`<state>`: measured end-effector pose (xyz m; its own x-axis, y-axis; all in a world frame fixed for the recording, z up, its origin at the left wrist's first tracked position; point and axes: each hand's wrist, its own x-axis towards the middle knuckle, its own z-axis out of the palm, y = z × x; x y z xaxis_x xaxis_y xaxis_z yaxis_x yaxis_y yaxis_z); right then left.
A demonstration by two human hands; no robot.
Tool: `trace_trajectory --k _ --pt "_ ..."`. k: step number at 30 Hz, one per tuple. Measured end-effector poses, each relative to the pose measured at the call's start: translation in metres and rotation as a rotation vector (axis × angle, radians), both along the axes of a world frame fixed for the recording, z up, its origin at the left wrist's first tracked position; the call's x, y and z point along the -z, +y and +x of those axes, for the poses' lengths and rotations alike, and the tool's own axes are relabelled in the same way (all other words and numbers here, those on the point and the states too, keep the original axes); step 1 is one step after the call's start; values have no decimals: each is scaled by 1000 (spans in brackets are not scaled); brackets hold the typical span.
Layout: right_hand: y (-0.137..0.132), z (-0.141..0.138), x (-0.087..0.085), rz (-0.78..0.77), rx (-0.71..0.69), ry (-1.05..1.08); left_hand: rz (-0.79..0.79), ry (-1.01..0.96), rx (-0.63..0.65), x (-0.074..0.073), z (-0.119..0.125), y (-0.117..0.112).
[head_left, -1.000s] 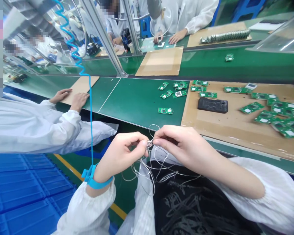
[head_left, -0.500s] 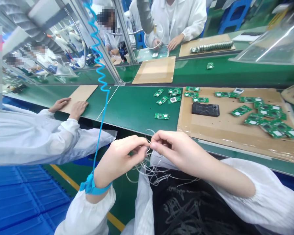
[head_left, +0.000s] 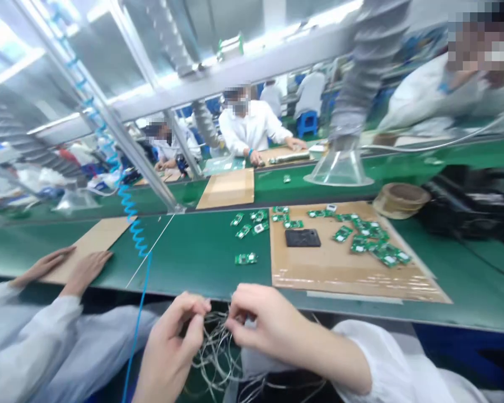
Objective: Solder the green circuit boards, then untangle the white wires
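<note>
Two grips work one tangle of thin silver wires (head_left: 216, 358), held just below the near edge of the tabletop (head_left: 193, 252). My right grip (head_left: 269, 327) is pinched closed at the tangle; my left grip (head_left: 172, 347) is curled beside it, and whether it has hold I cannot tell. Risk: a hard pull on a loop could snag and kink the wires, or catch the green circuit boards (head_left: 246, 258) near that edge. My blue coiled cord (head_left: 136, 238) also runs close by and could foul them. Compared with the earlier frame, the view has tilted up, the grips sit lower in the picture and further apart, and more of the room shows.
</note>
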<state>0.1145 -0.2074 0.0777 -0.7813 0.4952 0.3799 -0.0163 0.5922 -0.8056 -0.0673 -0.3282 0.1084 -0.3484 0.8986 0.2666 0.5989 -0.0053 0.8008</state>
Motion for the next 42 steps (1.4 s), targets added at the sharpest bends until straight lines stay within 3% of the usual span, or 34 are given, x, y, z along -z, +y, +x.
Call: trace_trajectory --k 2,5,8,12,14,17,19,22,23,25,28,30,32,35,38,40,42 --pt "3 -4 11 104 69 -46 15 -140 -52 7 -4 6" --pt "5 -8 22 232 145 -64 -33 -195 -7 8 -1 16" --pt "3 -9 21 197 132 35 -61 -169 10 3 9 23" --pt "7 -7 9 -149 105 128 -100 -242 -81 7 20 30" --pt "16 -2 4 -367 108 105 -140 -363 -68 13 21 30" --pt "34 17 -4 -715 -45 134 -266 -485 126 18 17 28" --pt "46 38 -14 -808 -259 103 -373 -371 265 15 10 26" --pt "58 66 -31 -717 -603 -218 -468 -88 384 1 -1 24" --pt "60 72 -35 -713 -653 -299 -462 -34 392 -4 -5 25" --pt "63 74 -36 -622 -573 -370 -404 -19 345 -15 -13 26" --pt "59 64 -20 -218 -181 -488 -363 -13 254 -37 -26 20" --pt "53 55 -5 -23 -2 -591 -392 107 243 -57 -35 10" --pt "45 49 6 19 36 -644 -404 286 243 -78 -46 -3" --pt "35 48 10 25 -37 -603 -403 538 182 -98 -68 -22" --pt "28 47 9 103 -67 -541 -594 609 220 -89 -82 -29" --pt "24 43 13 200 -87 -545 -688 547 333 -66 -72 -22" --pt "18 36 20 267 -125 -565 -623 476 413 -36 -44 -8"
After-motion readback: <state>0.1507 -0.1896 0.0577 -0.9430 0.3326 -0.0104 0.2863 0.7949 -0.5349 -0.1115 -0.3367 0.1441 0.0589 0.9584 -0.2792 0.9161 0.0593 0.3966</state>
